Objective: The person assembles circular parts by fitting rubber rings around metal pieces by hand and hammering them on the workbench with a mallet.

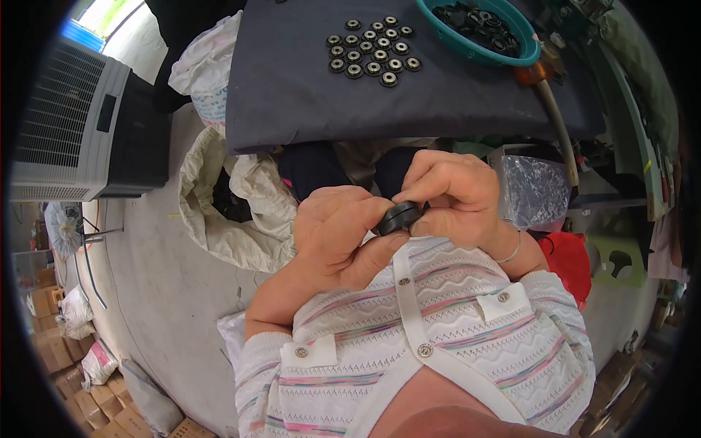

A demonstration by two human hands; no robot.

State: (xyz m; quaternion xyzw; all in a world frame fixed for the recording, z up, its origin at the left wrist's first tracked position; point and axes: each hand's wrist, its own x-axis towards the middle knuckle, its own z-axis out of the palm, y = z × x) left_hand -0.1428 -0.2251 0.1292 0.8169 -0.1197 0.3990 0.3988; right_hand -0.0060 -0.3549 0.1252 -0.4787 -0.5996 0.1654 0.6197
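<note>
Close in front of my chest, a small black grooved wheel (399, 218) is pinched between both hands. My left hand (337, 232) is closed on its left side, thumb below and fingers curled above. My right hand (458, 196) grips the right side between thumb and fingertips. The fingers cover part of the wheel, so its centre is hidden. Beyond the hands, several black wheels with shiny metal centres (366, 47) lie in loose rows on the dark cloth-covered table (292, 95).
At the table's far right stands a teal basin (531, 50) of black parts, beside a tool with a long handle (558, 135). An open white woven sack (201, 226) sits on the floor to the left, near a large air cooler (120, 128). A plastic-covered box (537, 186) is at right.
</note>
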